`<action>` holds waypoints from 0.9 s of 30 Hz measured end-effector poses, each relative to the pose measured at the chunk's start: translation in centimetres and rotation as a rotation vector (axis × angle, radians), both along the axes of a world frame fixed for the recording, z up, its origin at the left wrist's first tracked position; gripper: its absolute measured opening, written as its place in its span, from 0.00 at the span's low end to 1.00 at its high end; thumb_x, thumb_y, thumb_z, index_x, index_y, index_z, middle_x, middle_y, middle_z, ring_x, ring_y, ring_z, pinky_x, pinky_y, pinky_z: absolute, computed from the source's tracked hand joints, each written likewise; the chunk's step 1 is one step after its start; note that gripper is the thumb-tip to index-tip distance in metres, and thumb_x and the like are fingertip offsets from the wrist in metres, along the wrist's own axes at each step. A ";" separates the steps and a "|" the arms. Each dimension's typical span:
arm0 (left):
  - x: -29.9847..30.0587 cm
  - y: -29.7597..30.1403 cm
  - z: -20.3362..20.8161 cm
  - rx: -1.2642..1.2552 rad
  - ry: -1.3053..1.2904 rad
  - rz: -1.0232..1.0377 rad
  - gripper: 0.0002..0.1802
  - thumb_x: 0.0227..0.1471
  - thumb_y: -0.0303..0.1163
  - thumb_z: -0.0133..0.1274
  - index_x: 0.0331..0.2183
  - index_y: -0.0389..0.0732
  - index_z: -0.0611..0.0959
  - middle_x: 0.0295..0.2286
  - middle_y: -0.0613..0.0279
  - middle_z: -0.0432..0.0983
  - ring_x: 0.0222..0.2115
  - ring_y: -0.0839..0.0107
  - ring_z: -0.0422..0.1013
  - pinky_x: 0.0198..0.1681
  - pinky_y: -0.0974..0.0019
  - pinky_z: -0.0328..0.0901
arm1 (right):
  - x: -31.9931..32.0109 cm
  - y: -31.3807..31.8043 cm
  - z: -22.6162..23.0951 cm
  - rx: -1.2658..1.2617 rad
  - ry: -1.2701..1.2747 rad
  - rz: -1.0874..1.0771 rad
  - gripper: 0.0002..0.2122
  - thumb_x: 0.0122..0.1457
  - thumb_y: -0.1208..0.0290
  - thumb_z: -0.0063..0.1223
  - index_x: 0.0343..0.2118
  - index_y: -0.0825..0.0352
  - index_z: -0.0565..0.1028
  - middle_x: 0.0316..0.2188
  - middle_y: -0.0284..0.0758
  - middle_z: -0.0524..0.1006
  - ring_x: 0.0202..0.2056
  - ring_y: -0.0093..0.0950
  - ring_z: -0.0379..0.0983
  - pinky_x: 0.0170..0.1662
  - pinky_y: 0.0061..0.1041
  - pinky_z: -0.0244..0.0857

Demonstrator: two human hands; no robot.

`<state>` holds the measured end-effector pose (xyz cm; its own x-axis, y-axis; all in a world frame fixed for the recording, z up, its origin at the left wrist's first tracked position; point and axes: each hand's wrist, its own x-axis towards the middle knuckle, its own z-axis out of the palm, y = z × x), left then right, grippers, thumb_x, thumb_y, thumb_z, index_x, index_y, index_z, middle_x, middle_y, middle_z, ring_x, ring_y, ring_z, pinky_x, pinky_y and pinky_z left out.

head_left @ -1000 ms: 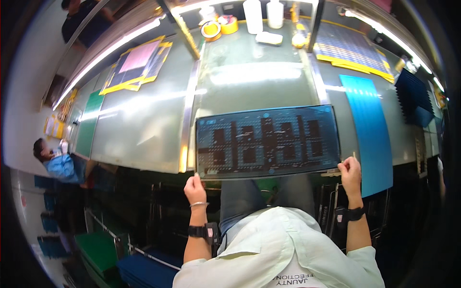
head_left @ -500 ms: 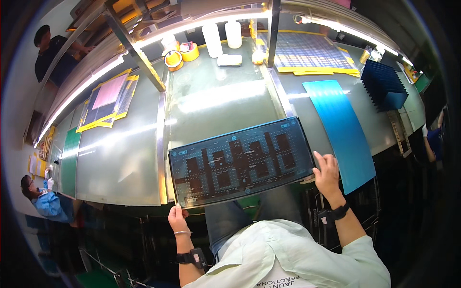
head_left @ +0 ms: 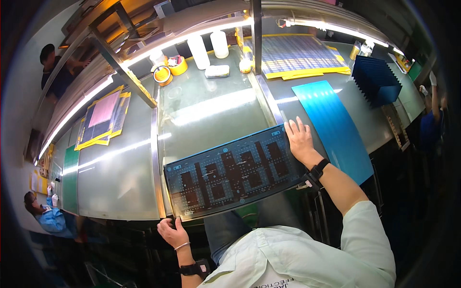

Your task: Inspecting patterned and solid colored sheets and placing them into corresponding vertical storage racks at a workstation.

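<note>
A dark rectangular panel point(head_left: 234, 175) with a circuit-like pattern lies slightly tilted in front of me, over the near part of the glass-topped bench point(head_left: 206, 115). At its lower left corner is my left hand point(head_left: 174, 234), thumb raised and apart from the bent fingers, with the corner close between them. My right hand point(head_left: 300, 139) rests at the upper right corner, its fingers stretched out along the short edge. A glossy blue sheet point(head_left: 333, 129) lies just right of that hand.
Orange tape rolls point(head_left: 163, 75), white bottles point(head_left: 219, 45) and a small pale case point(head_left: 217, 71) stand behind. Yellow-edged patterned sheets point(head_left: 300, 55) lie back right, near a dark ribbed rack point(head_left: 377, 81). More yellow-edged sheets point(head_left: 103, 115) lie left. Metal posts point(head_left: 256, 38) rise from the bench. Co-workers point(head_left: 50, 218) are beyond both sides.
My right hand has moved up the panel's right edge to its far corner, with fingers more stretched. The left thumb and fingers have spread apart. The whole view has shifted a little.
</note>
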<state>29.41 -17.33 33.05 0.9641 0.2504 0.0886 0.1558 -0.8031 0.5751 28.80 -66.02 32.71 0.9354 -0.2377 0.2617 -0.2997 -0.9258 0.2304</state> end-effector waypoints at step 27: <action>14.3 -6.2 -2.3 0.631 -0.164 -0.383 0.36 0.54 0.53 0.39 0.56 0.37 0.62 0.57 0.57 0.56 0.59 0.58 0.49 0.56 0.44 0.45 | 0.2 -0.4 -0.8 0.003 0.032 0.018 0.23 0.53 0.74 0.38 0.54 0.67 0.62 0.55 0.35 0.61 0.56 0.35 0.57 0.53 0.35 0.55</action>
